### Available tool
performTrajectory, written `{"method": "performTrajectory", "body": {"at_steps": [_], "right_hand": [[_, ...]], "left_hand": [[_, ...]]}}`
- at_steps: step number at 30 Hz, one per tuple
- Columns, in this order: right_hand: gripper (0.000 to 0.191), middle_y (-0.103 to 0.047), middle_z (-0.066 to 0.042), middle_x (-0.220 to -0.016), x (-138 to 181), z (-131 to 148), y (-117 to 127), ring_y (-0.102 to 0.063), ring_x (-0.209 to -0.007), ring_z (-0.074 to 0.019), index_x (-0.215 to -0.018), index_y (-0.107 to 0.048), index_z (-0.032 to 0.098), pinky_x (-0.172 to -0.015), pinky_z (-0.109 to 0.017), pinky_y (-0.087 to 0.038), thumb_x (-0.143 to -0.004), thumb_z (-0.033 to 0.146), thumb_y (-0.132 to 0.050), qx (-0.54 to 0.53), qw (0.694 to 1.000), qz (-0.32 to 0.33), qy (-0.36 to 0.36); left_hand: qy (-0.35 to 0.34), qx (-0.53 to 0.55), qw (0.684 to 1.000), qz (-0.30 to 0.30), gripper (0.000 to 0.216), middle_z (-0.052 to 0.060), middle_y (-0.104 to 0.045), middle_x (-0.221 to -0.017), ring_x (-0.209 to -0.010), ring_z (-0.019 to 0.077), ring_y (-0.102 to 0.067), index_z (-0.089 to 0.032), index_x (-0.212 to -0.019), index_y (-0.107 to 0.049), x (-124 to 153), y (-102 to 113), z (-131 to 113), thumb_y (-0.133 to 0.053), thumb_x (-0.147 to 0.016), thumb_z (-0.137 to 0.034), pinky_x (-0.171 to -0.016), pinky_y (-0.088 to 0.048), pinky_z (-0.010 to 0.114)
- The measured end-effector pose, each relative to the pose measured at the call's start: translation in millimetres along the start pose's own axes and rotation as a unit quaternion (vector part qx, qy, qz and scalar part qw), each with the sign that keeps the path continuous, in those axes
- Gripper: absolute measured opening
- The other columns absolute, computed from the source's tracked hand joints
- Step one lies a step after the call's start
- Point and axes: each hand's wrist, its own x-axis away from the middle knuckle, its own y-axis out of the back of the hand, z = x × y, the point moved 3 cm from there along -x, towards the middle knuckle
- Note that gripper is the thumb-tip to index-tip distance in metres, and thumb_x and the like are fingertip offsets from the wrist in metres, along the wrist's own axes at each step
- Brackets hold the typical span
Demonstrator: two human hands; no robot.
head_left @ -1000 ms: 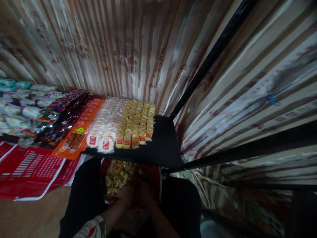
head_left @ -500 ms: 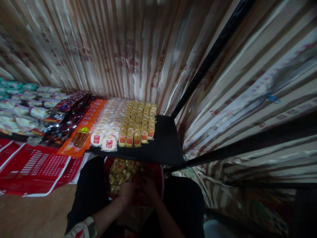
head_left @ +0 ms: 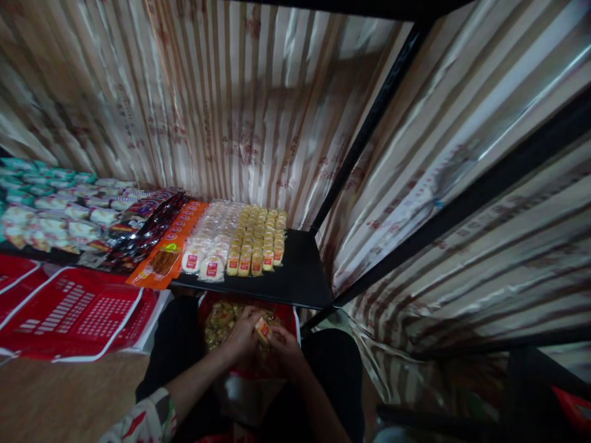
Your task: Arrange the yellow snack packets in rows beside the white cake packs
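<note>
Both my hands meet low in the middle over an open red bag (head_left: 284, 315) full of small yellow snack packets (head_left: 220, 318). My left hand (head_left: 242, 337) and my right hand (head_left: 284, 344) are closed together on one small yellow packet with a red label (head_left: 263, 329), held between the fingertips. Above them a black shelf (head_left: 300, 277) carries rows of the same yellow packets (head_left: 258, 237) beside round white packets with red labels (head_left: 207, 246).
Orange packets (head_left: 168, 246), dark red-black packets (head_left: 143, 227) and white-green packets (head_left: 50, 209) fill the shelf further left. Red printed sheets (head_left: 78, 311) hang off its front edge. Striped shiny curtain (head_left: 231, 104) backs the shelf; black frame posts (head_left: 369, 123) stand at right.
The view has tilted down and shifted. My hands have come up out of the bag with one yellow packet now showing between them.
</note>
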Motion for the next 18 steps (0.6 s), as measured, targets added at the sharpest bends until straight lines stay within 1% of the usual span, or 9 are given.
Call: {"method": "performTrajectory", "body": {"at_steps": [3, 5, 7, 10, 12, 14, 16, 18], "right_hand": [[0.059, -0.069, -0.007, -0.091, 10.2, 15.9, -3.7, -0.064, -0.082, -0.0217, -0.097, -0.063, 0.02, -0.076, -0.037, -0.048, -0.052, 0.055, -0.077, -0.012, 1.0, 0.021, 0.014], [0.06, -0.069, -0.006, -0.092, 15.8, 26.5, -5.8, -0.064, -0.081, -0.0207, -0.102, -0.062, 0.021, -0.076, -0.036, -0.048, -0.054, 0.053, -0.077, 0.0, 0.999, 0.031, 0.029], [0.059, -0.069, -0.005, -0.091, 19.0, 36.0, -7.2, -0.064, -0.079, -0.0196, -0.103, -0.062, 0.021, -0.077, -0.036, -0.048, -0.055, 0.052, -0.076, 0.019, 0.998, 0.032, 0.056], [0.054, -0.07, -0.005, -0.09, 18.9, 46.5, -6.4, -0.063, -0.079, -0.0193, -0.1, -0.065, 0.021, -0.08, -0.035, -0.048, -0.056, 0.05, -0.074, 0.055, 0.994, 0.006, 0.098], [0.05, -0.07, -0.005, -0.09, 17.0, 51.8, -5.0, -0.063, -0.08, -0.0193, -0.099, -0.065, 0.021, -0.079, -0.035, -0.048, -0.058, 0.049, -0.073, 0.073, 0.991, -0.004, 0.116], [0.045, -0.069, -0.005, -0.089, 14.9, 57.2, -3.7, -0.063, -0.078, -0.0187, -0.097, -0.066, 0.02, -0.078, -0.034, -0.049, -0.061, 0.047, -0.07, 0.093, 0.987, -0.002, 0.128], [0.042, -0.069, -0.005, -0.086, 12.7, 63.6, -2.3, -0.062, -0.074, -0.0174, -0.097, -0.065, 0.019, -0.075, -0.032, -0.049, -0.063, 0.045, -0.069, 0.104, 0.985, -0.004, 0.138], [0.044, -0.068, -0.003, -0.081, 10.3, 70.6, -0.7, -0.061, -0.07, -0.0157, -0.101, -0.062, 0.02, -0.071, -0.03, -0.049, -0.064, 0.042, -0.068, 0.102, 0.984, -0.011, 0.143]], "left_hand": [[-0.036, 0.063, 0.997, -0.039, 0.054, 0.01, -0.048, -0.12, -0.11, 0.0181, -0.052, -0.018, -0.119, -0.055, -2.0, 3.3, -7.6, -0.048, -0.067, -0.004, -0.1, -0.041, 0.034], [-0.044, 0.095, 0.992, -0.063, 0.058, 0.009, -0.05, -0.118, -0.108, 0.017, -0.053, -0.02, -0.121, -0.053, -3.8, 4.3, -10.6, -0.046, -0.066, -0.001, -0.098, -0.043, 0.035], [-0.031, 0.117, 0.989, -0.081, 0.06, 0.008, -0.053, -0.113, -0.103, 0.0153, -0.054, -0.02, -0.124, -0.05, -5.6, 4.4, -12.4, -0.042, -0.067, 0.0, -0.095, -0.045, 0.034], [0.02, 0.153, 0.983, -0.101, 0.06, 0.009, -0.055, -0.108, -0.091, 0.0128, -0.057, -0.014, -0.128, -0.043, -7.9, 4.1, -14.1, -0.04, -0.069, -0.001, -0.088, -0.049, 0.032], [0.039, 0.18, 0.976, -0.117, 0.06, 0.008, -0.056, -0.105, -0.083, 0.011, -0.058, -0.012, -0.129, -0.04, -9.2, 5.2, -16.7, -0.041, -0.069, -0.001, -0.083, -0.05, 0.03], [0.031, 0.179, 0.974, -0.134, 0.055, 0.007, -0.057, -0.102, -0.081, 0.0104, -0.059, -0.012, -0.124, -0.045, -11.2, 7.9, -21.4, -0.042, -0.069, -0.002, -0.082, -0.05, 0.028], [0.013, 0.149, 0.978, -0.146, 0.046, 0.005, -0.058, -0.097, -0.082, 0.0109, -0.059, -0.014, -0.114, -0.052, -14.4, 11.4, -27.8, -0.044, -0.07, -0.005, -0.082, -0.049, 0.028], [0.002, 0.12, 0.981, -0.154, 0.037, 0.004, -0.058, -0.095, -0.084, 0.0115, -0.059, -0.015, -0.107, -0.056, -18.8, 14.5, -35.1, -0.045, -0.073, -0.008, -0.082, -0.049, 0.027]]}}
